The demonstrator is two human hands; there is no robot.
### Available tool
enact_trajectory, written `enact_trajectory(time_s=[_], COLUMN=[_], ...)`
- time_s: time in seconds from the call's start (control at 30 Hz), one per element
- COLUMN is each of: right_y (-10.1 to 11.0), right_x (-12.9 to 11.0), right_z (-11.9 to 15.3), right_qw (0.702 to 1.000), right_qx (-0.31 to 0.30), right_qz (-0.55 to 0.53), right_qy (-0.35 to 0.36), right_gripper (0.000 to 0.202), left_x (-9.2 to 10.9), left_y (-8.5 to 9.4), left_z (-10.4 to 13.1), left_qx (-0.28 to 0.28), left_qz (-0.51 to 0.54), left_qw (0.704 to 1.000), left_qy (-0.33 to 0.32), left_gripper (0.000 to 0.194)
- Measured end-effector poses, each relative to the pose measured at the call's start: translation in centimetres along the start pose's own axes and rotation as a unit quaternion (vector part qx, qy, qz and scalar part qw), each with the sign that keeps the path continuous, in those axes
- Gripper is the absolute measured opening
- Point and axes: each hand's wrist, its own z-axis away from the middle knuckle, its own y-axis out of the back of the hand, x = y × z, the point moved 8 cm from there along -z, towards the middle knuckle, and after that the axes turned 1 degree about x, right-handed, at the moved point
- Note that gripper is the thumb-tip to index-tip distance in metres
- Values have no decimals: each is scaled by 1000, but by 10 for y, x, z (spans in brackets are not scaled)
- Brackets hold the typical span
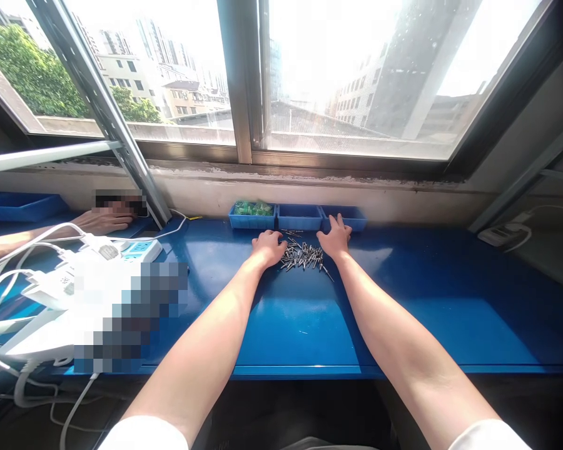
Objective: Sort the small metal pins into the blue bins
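Observation:
A loose pile of slim silvery metal pins [304,255] lies on the blue tabletop [300,325], with a few of them a little apart at its far side. At the pile's left edge rests my left hand [268,247], its fingers loosely curved and apart; no held piece shows. My right hand [336,239] is on the other side, fingers spread, the thumb side facing the pins. Its fingertips overlap the front of the right blue bin [356,220] in this view; whether they touch it I cannot tell.
Beside that bin stand a middle blue bin [300,217] and a left bin [237,221] holding green pieces [253,209]. White power strips [143,250] and cables crowd the left. Another person's hand [107,217] is at far left. A metal post [136,162] rises before the window.

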Motion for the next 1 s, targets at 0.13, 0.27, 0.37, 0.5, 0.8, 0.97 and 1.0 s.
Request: enact_trajectory(time_s=[0.13,0.27,0.37,0.5,0.8,0.97,1.0], right_y=[5,-15,-31,-41,-48,-46,-46], right_x=[-21,-54,-62,-60,-58,-58,-58], right_z=[11,29,40,41,36,36,36], right_qw=[997,980,965,958,953,955,955], right_qx=[27,-90,-175,-208,-210,-206,-203], right_qz=[-22,-26,12,46,14,6,9], right_qy=[62,175,195,190,218,215,216], right_gripper=[44,29,37,40,32,28,28], left_x=[0,0,0,3,6,5,5], left_y=[-2,-4,-6,-5,-4,-4,-5], left_z=[-1,-1,0,3,5,4,4], left_qx=[2,14,14,17,26,27,26], left_qz=[-5,-11,-18,-30,-39,-43,-44], left_qw=[1000,1000,1000,999,999,998,998], left_qy=[-6,-14,-14,-15,-27,-25,-26], left_gripper=[41,38,36,36,37,36,36])
